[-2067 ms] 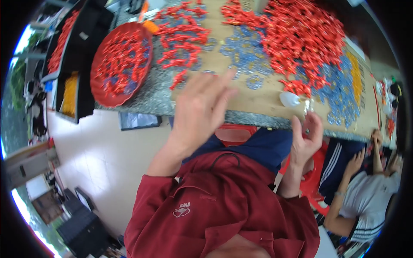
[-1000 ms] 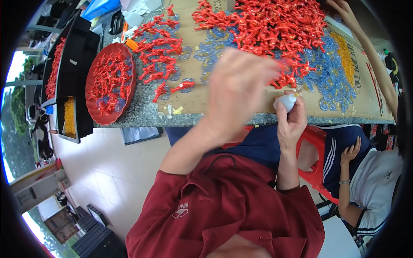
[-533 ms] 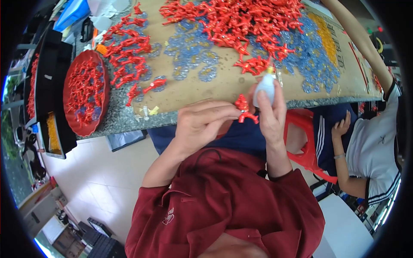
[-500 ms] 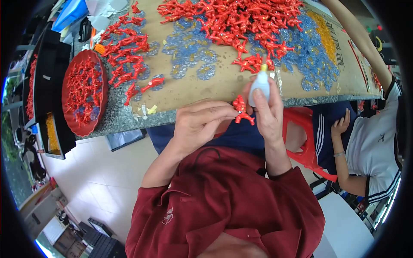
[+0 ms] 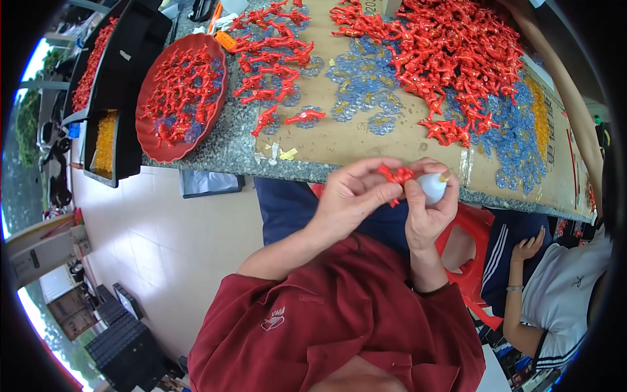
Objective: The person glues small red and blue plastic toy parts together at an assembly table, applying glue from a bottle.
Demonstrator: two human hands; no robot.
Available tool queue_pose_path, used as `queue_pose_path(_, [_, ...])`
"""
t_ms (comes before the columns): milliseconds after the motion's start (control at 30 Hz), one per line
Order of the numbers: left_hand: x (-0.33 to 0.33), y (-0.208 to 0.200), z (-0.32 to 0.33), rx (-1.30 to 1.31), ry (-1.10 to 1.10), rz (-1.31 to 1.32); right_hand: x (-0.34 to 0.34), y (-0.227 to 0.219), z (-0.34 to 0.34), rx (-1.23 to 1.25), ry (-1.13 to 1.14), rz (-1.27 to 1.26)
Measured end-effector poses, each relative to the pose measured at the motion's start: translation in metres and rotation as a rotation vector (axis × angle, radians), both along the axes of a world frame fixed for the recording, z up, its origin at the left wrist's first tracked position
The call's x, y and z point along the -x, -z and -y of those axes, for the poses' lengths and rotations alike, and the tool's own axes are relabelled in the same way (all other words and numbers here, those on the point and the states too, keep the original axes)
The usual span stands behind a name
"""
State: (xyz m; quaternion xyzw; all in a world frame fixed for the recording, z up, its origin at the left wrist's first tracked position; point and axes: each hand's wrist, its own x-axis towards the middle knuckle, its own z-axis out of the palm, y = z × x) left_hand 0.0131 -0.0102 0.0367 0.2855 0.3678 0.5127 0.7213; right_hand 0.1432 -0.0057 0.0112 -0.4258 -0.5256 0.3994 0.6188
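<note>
A small red plastic figure (image 5: 396,175) is pinched in the fingers of my left hand (image 5: 349,202), just off the table's near edge. My right hand (image 5: 424,219) is closed round a small white squeeze bottle (image 5: 432,189) with a yellowish tip, tilted up to the right. The thumb and fingertips of that hand also meet the figure, so both hands are at it together. Part of the figure is hidden by fingers. On the cardboard beyond lie a big heap of red figures (image 5: 457,59) and many clear bluish discs (image 5: 366,81) with yellow centres.
At left, a red scalloped dish (image 5: 151,147) holds red figures and discs, beside black bins (image 5: 127,78). Rows of figures on discs (image 5: 271,59) lie near it. Yellow pieces (image 5: 539,111) lie at far right. A person in a white shirt (image 5: 568,274) sits to the right.
My view has turned, shifting the table's things rightward. The hands have come together; the right fingers now touch the figure, and the bottle, upright before, is tilted to the right.
</note>
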Motion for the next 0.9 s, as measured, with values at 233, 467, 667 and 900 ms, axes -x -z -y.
queue_pose_path(233, [0.078,-0.042,-0.065,-0.456,-0.484,-1.144,-0.019,-0.001,-0.004,0.105,0.057,-0.029])
queue_pose_path(467, [0.117,-0.035,-0.106,-0.285,-0.537,-1.348,-0.022,0.002,0.003,0.175,0.023,-0.023])
queue_pose_path(667, [0.123,-0.022,-0.112,-0.463,-0.708,-1.295,-0.021,-0.003,0.002,0.234,-0.011,0.002])
queue_pose_path(900, [0.166,-0.033,-0.050,-0.383,-1.073,-1.077,-0.026,-0.002,0.001,0.167,0.040,0.023])
